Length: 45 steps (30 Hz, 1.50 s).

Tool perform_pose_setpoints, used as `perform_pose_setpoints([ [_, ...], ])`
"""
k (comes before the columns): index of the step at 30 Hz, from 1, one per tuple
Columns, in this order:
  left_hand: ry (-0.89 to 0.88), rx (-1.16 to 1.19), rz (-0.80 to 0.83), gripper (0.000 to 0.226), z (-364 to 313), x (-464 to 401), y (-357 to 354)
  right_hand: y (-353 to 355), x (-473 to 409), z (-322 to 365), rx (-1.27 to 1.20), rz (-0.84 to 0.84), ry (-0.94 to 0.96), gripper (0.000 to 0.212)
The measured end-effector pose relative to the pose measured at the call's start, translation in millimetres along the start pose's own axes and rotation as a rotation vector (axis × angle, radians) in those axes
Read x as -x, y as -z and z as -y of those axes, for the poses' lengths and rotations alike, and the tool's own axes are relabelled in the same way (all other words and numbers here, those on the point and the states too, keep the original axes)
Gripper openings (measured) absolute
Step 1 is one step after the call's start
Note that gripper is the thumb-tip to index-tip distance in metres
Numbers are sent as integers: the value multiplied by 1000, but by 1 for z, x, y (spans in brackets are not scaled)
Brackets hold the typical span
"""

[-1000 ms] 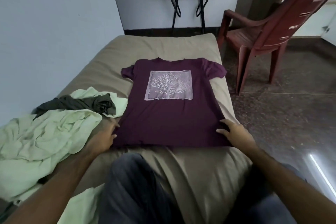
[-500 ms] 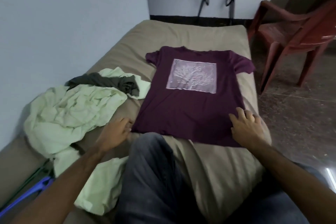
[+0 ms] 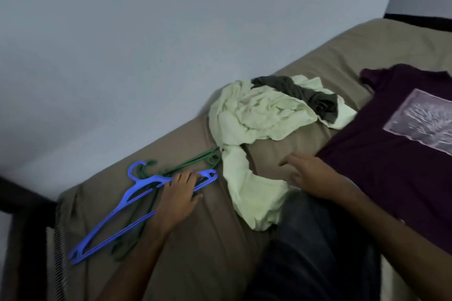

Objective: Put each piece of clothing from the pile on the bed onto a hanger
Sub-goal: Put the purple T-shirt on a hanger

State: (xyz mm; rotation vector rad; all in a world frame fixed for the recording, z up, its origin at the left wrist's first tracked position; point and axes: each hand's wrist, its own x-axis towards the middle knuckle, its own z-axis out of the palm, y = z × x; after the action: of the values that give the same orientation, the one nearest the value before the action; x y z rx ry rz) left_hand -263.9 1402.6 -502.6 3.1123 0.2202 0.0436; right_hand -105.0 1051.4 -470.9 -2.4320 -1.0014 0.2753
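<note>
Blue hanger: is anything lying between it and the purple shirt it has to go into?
Yes. The left hand is on the blue hanger; between it and the purple shirt lie a strip of the pale green garment, the person's knee and the right hand.

A blue plastic hanger lies over green hangers beside crumpled pale-green and grey clothes; a maroon printed T-shirt lies flat.
</note>
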Motion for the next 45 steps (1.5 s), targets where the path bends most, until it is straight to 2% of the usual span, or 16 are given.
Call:
perform_pose_setpoints([
  [5,44,20,-145,38,30,27,2,-46,-31,62,109,378,103,50],
  [8,36,-53,-168,23,37,32,7,-70,-29,75,170,459,106,53],
  [11,29,-27,-199,31,32,39,17,-75,-30,75,138,429,72,50],
  [16,29,160,-414,32,13,19,71,-57,-35,73,-142,414,-37,53],
  [19,-13,552,-547,17,-19,-9,142,-35,-36,87,-484,265,-79,63],
  [22,-35,980,-589,13,-57,-43,204,-5,-36,105,-880,77,-92,67],
  [25,-56,1352,-494,16,-98,-85,231,35,-35,98,-1196,-101,-113,55],
  [27,-73,1515,-383,14,-132,-114,238,62,-29,78,-1199,-261,-138,45],
  [30,-154,1662,-219,17,-189,-157,241,98,-8,24,-692,-642,-287,42],
  [32,-181,1734,-112,18,-231,-188,240,124,12,-13,-481,-783,-443,52],
  [34,-175,1783,-37,20,-282,-221,230,154,39,-47,-590,-790,-463,47],
  [36,-114,1800,-9,22,-331,-252,213,175,62,-86,-825,-716,-475,42],
  [41,-78,1839,178,21,-484,-340,146,225,105,-235,-990,-836,-586,39],
  [45,-248,1486,363,26,-588,-416,81,261,126,-368,-1143,-957,-711,37],
])
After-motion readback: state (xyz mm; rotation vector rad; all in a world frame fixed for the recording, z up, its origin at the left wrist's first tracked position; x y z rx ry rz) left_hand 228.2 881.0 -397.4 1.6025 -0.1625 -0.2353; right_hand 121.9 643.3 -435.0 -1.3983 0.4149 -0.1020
